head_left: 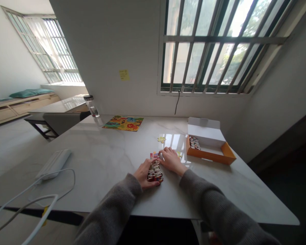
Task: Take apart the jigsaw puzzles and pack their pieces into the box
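Observation:
My left hand is wrapped around the near and left sides of a thick block of stacked jigsaw puzzle pieces, their edges facing up. At the far end of that block, my right hand is closed, with its thumb and fingers curled down onto puzzle pieces; its fingertips are partly hidden. A few colourful pieces lie between the two hands. Just past my right fingers lies a yellow puzzle piece, and farther back a small yellow-green cluster of pieces rests on the white table.
To the right, an orange box with a raised white lid holds more stacked pieces. A colourful animal picture sheet lies at the back left, near a clear bottle. A white power strip with cables occupies the left side.

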### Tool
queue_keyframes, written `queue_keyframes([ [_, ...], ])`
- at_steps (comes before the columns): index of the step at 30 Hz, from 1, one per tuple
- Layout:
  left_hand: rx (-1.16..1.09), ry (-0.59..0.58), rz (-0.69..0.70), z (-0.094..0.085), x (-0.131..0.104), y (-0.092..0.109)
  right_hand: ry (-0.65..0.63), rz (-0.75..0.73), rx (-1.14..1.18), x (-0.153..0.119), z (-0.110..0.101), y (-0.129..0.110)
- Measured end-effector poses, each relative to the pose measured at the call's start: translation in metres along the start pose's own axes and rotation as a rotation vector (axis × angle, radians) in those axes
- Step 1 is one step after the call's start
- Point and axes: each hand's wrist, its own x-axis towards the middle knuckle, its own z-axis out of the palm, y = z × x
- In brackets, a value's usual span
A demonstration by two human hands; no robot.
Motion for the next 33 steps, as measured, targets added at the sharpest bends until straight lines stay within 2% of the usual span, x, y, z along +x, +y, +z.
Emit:
queue_keyframes([
  [7, 0.024, -0.021, -0.018, -0.004, 0.001, 0.005, -0.085, -0.031, 0.097, 0.018, -0.001, 0.002],
  [12, 0.032, -0.007, 0.001, -0.001, 0.0, 0.0, 0.05, 0.051, 0.283, 0.018, 0.004, 0.007],
  [14, 0.045, -0.004, -0.006, 0.0, 0.0, -0.003, 0.1, 0.119, 0.466, 0.017, 0.006, 0.007],
  [16, 0.065, 0.014, -0.021, 0.0, 0.001, -0.006, 0.116, 0.178, 0.754, 0.015, 0.005, 0.007],
  [19, 0.111, 0.064, -0.063, -0.001, 0.002, -0.008, 0.122, 0.183, 1.175, 0.007, -0.005, 0.006],
  [22, 0.156, 0.108, -0.115, -0.003, 0.004, -0.008, 0.15, 0.154, 1.334, -0.006, -0.02, 0.003],
  [25, 0.178, 0.128, -0.149, -0.005, 0.005, -0.006, 0.155, 0.1, 1.352, -0.02, -0.027, -0.003],
  [28, 0.189, 0.111, -0.173, -0.007, 0.005, -0.005, 0.135, 0.047, 1.286, -0.034, -0.026, -0.012],
  [33, 0.215, 0.053, -0.184, -0.008, 0.004, -0.009, 0.147, -0.071, 0.906, -0.051, -0.024, -0.025],
])
